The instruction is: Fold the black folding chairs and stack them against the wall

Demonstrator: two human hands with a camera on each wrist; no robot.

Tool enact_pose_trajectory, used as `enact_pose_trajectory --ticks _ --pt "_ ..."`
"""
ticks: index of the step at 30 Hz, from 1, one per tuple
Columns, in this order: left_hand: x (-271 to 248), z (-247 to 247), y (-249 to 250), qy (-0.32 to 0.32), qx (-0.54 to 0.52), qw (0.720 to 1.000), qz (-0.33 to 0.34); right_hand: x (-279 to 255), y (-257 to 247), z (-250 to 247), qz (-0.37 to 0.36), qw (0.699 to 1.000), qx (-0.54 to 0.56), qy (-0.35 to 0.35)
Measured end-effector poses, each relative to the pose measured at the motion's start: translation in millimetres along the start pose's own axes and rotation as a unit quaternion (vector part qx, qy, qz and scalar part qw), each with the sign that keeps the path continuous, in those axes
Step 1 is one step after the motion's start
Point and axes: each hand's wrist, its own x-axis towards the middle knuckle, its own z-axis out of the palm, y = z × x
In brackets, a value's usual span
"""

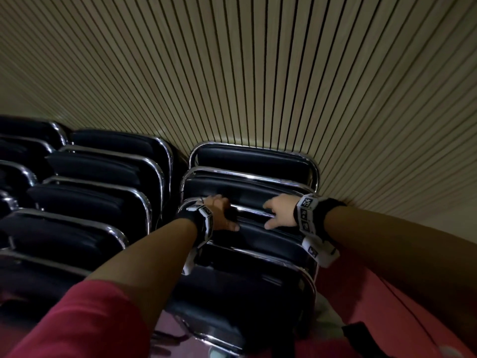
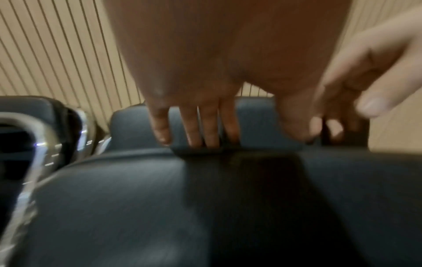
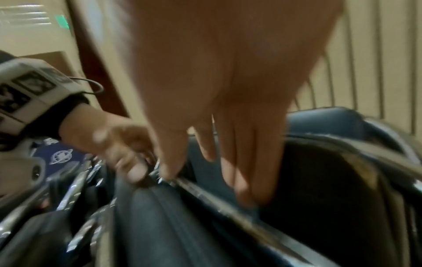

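Black padded folding chairs with chrome frames stand folded in rows against the slatted wall [image 1: 258,73]. In the right-hand row, my left hand [image 1: 222,213] grips the chrome top rail [image 3: 217,196] of the third folded chair [image 1: 258,236], fingers over the far side and thumb on the near side. My right hand [image 1: 278,213] lies on the same rail farther right. Its fingers [image 3: 246,171] are fairly straight and reach down behind the rail, and its thumb is spread on the pad. The left wrist view shows my left fingers [image 2: 205,126] dipping behind the chair's padded back [image 2: 137,198].
Two folded chairs [image 1: 247,187] stand between this one and the wall, and another [image 1: 245,285] leans in front of it. A longer row of folded chairs [image 1: 90,197] fills the left side. Red floor [image 1: 361,293] shows at the lower right.
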Motion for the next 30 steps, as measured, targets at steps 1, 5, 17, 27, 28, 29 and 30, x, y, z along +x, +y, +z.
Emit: enact_pose_trajectory --ticks 1,5,17,27,28,29,30 --pt "-2 3 -4 -0.002 0.015 1.000 0.018 1 -2 3 0.007 1.000 -0.009 -0.017" --pt "-6 17 -11 -0.003 0.088 0.995 0.043 5 -6 5 0.011 0.998 -0.043 -0.040" --pt "-10 19 4 0.008 0.141 0.990 -0.020 4 -22 15 0.010 0.981 -0.146 -0.123" --pt "-8 11 5 -0.017 0.113 0.993 0.001 -6 2 30 0.028 0.994 0.040 -0.096" --pt "-8 9 5 -0.022 0.117 0.993 0.002 -7 0 30 0.027 0.994 0.042 -0.097" --pt "-9 6 4 -0.023 0.121 0.992 0.004 -7 -1 28 0.027 0.994 0.043 -0.097" --pt "-9 4 2 -0.021 0.122 0.992 0.007 -7 -1 27 0.028 0.994 0.047 -0.097"
